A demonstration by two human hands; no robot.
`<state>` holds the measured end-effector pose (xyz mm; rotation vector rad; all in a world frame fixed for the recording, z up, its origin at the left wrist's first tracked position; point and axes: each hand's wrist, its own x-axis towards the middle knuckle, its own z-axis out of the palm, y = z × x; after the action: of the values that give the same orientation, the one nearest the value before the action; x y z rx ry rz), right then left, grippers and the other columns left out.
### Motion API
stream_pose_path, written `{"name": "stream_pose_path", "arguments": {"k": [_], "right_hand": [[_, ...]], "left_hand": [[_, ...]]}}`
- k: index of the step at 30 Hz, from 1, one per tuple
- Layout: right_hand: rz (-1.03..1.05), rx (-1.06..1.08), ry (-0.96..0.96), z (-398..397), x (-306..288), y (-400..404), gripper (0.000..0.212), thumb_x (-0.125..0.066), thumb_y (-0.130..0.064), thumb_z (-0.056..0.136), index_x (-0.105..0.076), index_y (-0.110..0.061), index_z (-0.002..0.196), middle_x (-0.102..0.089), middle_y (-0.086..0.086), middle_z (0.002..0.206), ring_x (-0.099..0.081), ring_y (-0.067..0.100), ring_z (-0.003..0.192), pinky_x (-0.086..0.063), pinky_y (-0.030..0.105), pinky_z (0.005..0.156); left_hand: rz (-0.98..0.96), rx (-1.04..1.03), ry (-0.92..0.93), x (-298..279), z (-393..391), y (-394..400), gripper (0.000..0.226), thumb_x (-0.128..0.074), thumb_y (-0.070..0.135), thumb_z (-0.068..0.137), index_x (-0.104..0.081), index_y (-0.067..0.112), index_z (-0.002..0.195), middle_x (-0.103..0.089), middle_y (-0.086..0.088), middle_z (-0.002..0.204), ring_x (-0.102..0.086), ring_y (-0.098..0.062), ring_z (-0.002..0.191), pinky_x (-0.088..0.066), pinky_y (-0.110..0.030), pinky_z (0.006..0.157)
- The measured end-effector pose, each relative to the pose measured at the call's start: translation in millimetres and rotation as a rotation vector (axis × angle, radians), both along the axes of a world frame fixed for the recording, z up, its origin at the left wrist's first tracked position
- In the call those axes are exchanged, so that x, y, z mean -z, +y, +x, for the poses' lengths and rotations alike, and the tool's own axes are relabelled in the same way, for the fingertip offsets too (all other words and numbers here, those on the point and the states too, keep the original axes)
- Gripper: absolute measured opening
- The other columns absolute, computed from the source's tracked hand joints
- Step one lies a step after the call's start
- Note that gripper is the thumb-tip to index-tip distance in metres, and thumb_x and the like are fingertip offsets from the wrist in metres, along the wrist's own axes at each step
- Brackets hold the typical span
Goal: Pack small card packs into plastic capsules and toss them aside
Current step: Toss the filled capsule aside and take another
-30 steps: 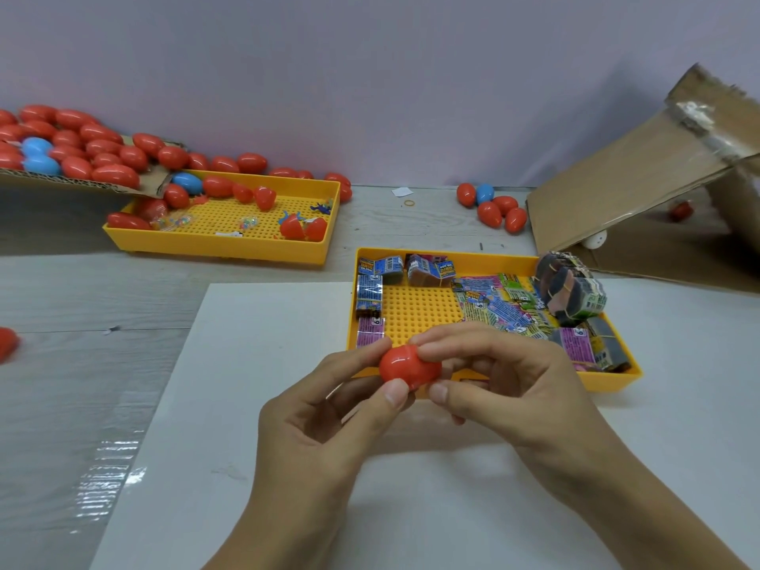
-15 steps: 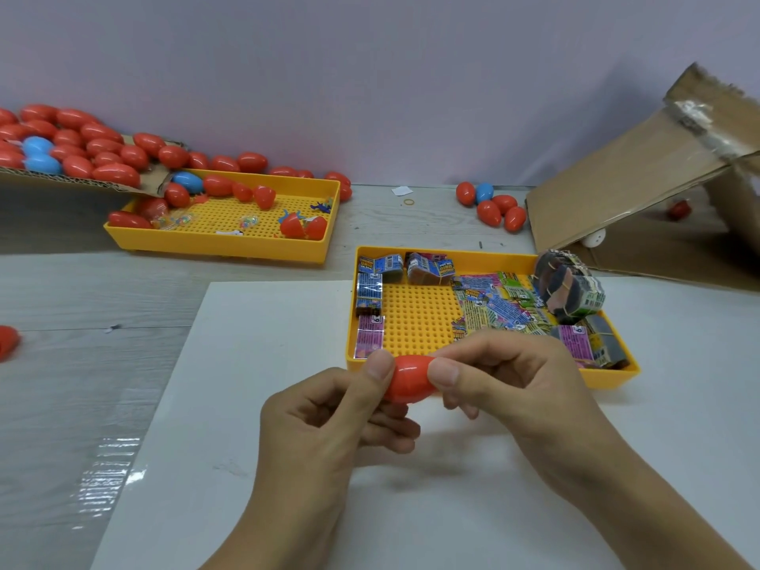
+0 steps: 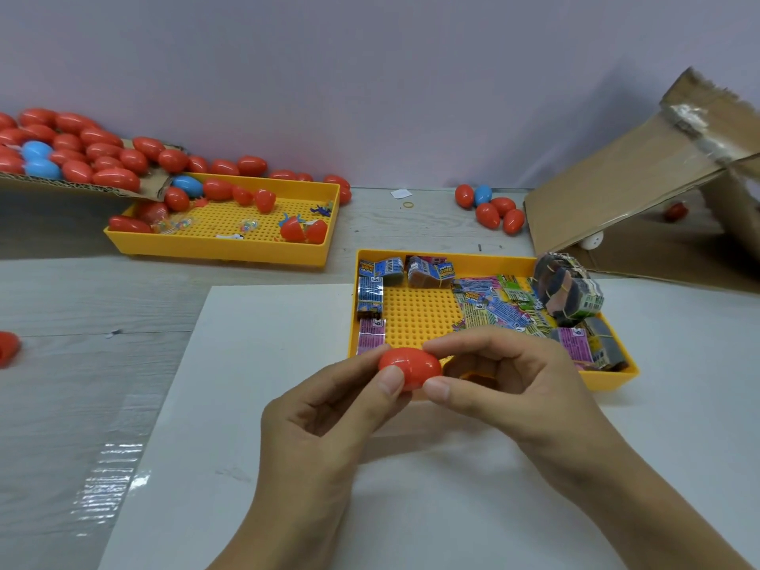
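A red capsule [image 3: 409, 367] is held in the air just in front of the near wall of the near yellow tray [image 3: 612, 378], above a white sheet [image 3: 255, 405] that lies on the counter [image 3: 82, 306]. Both hands hold it: the left hand [image 3: 329, 421] pinches its left end between thumb and forefinger, and the right hand [image 3: 514, 380] pinches its right end the same way, the remaining fingers of each hand curled loosely behind. The capsule looks closed, its long axis lying roughly level from one hand to the other; what is inside cannot be told. Inside the near yellow tray, small card packs [image 3: 489, 306] lie scattered over the right part of its pegged floor, a few more stand along its left and back walls, and a banded bundle of packs [image 3: 569, 288] sits in its back right corner. Beyond that tray and to the left sits a second yellow tray [image 3: 222, 250] holding several red capsules and one blue one along with some small bits. A cardboard flap [image 3: 82, 187] heaped with red and blue capsules [image 3: 70, 154] overhangs the far left corner of the second tray. Behind the near tray, a small cluster of capsules [image 3: 491, 207] rests on the counter, and to that tray's right an open cardboard box [image 3: 641, 174] lies tipped on its side. Far to the left of the near tray, one red capsule piece [image 3: 6, 347] sits at the frame's edge.
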<state>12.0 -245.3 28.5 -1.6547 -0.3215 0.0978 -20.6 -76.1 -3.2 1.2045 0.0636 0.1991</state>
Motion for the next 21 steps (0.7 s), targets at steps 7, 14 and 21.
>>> {"name": "stream_pose_path", "arguments": {"k": [7,14,21], "right_hand": [[0.063,0.254,-0.158,20,-28,-22,0.016,-0.077,-0.028,0.073,-0.078,-0.021,0.087,-0.068,0.012,0.067,-0.056,0.012,0.053,-0.043,0.02,0.047],[-0.537,0.443,-0.295,70,-52,-70,0.021,-0.072,-0.009,0.084,-0.073,-0.029,0.079,-0.073,-0.008,0.067,-0.068,0.013,0.052,-0.052,0.018,0.056],[-1.185,0.175,-0.27,86,-35,-57,0.019,-0.068,-0.041,0.088,-0.074,-0.035,0.104,-0.06,-0.021,0.075,-0.055,0.002,0.067,-0.036,0.019,0.054]], "left_hand": [[-0.093,-0.023,0.007,3,6,-1,0.063,-0.096,0.049,0.042,-0.08,0.012,0.092,-0.076,-0.021,0.092,-0.075,-0.034,0.088,-0.06,-0.03,0.073],[-0.12,-0.001,0.007,6,6,-2,0.042,-0.083,0.027,0.05,-0.08,0.01,0.088,-0.076,-0.022,0.088,-0.075,-0.034,0.084,-0.061,-0.03,0.07],[-0.103,0.001,-0.002,5,7,-4,0.04,-0.083,0.027,0.049,-0.081,0.012,0.086,-0.076,-0.02,0.087,-0.076,-0.033,0.081,-0.06,-0.028,0.066]]}}
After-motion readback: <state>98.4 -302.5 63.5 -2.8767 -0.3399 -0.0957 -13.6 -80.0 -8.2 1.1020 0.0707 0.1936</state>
